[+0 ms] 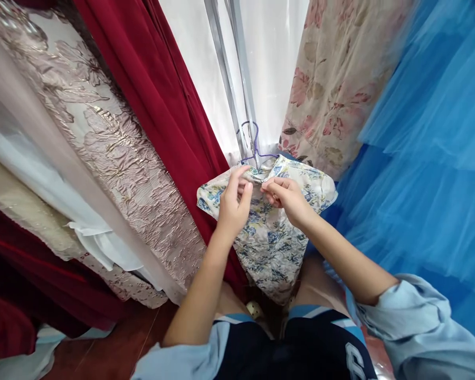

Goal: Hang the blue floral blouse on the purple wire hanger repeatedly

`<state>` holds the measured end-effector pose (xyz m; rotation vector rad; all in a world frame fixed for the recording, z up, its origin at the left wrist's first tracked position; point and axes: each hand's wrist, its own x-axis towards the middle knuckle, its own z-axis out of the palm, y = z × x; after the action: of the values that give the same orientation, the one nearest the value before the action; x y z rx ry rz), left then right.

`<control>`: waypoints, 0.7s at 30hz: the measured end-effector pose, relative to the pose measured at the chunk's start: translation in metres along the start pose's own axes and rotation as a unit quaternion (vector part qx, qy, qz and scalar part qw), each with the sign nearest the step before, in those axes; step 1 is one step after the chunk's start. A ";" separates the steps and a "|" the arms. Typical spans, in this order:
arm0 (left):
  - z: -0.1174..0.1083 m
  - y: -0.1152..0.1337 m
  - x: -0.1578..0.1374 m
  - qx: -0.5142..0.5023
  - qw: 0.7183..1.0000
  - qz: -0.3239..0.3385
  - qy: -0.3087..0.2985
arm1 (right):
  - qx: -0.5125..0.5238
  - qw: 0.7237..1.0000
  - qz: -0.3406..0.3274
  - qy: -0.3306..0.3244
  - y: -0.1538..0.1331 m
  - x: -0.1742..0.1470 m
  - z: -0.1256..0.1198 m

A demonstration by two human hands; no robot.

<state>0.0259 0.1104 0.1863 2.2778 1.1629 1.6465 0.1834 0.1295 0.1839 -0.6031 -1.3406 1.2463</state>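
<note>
A short-sleeved floral blouse [269, 240], white with blue and yellow flowers, hangs in front of me on a purple wire hanger [256, 142]. My right hand [285, 196] pinches the front edge of its neckline between thumb and fingers. On the other side of the neck opening is my left hand [236, 205], its index finger and thumb apart and the other fingers curled; whether it touches the cloth is unclear. Grey straps [237, 68] hang down from above to the hanger and neckline. The blouse's lower end narrows between my knees.
To the left hang a dark red cloth [154, 89], a pink brocade garment [130, 153] and several others. White cloth [277, 63] is behind the blouse. A floral garment [332, 84] and a blue tulle dress [427, 174] hang at right. Reddish tile floor [130, 338] shows below.
</note>
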 end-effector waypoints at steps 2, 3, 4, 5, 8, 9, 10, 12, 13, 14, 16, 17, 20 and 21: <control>-0.004 0.003 0.016 0.052 0.997 0.029 -0.057 | 0.006 1.000 -0.003 -0.011 -0.002 0.005 -0.001; -0.003 0.005 0.020 0.076 0.994 0.038 -0.063 | 0.002 1.000 -0.006 -0.010 0.000 0.008 -0.001; -0.001 0.007 0.021 0.092 0.994 0.042 -0.052 | -0.007 1.000 -0.010 -0.001 0.004 0.011 -0.001; 0.001 0.010 0.022 0.097 0.994 0.041 -0.029 | -0.023 1.000 -0.015 0.013 0.011 0.013 0.000; 0.000 0.015 0.026 0.038 0.997 0.007 0.066 | -0.079 0.996 -0.008 0.044 0.042 0.014 0.002; -0.005 0.013 0.030 0.001 0.995 -0.009 0.100 | -0.092 0.995 0.003 0.042 0.054 0.011 0.001; -0.013 0.009 0.035 -0.037 0.990 -0.026 0.132 | -0.099 0.994 0.013 0.034 0.065 0.005 0.000; -0.037 -0.010 0.043 -0.085 0.978 -0.062 0.179 | -0.102 0.994 0.019 0.025 0.085 -0.009 -0.007; -0.050 -0.023 0.046 -0.087 0.975 -0.081 0.190 | -0.104 0.994 0.023 0.019 0.092 -0.018 -0.011; -0.064 -0.038 0.047 -0.070 0.972 -0.100 0.202 | -0.107 0.994 0.029 0.014 0.097 -0.027 -0.016; -0.085 -0.071 0.042 -0.029 0.962 -0.133 0.237 | -0.114 0.993 0.038 -0.015 0.102 -0.044 -0.025; -0.092 -0.086 0.037 -0.031 0.952 -0.158 0.261 | -0.116 0.992 0.040 -0.036 0.103 -0.052 -0.029; -0.089 -0.118 0.009 -0.094 0.931 -0.235 0.262 | -0.121 0.986 0.046 -0.105 0.106 -0.069 -0.034; -0.082 -0.123 -0.003 -0.110 0.933 -0.248 0.235 | -0.129 0.983 0.052 -0.124 0.108 -0.072 -0.035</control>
<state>-0.1077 0.1667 0.1577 1.3350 1.4000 2.0151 0.1971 0.1081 0.0514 -0.7232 -1.7144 1.2718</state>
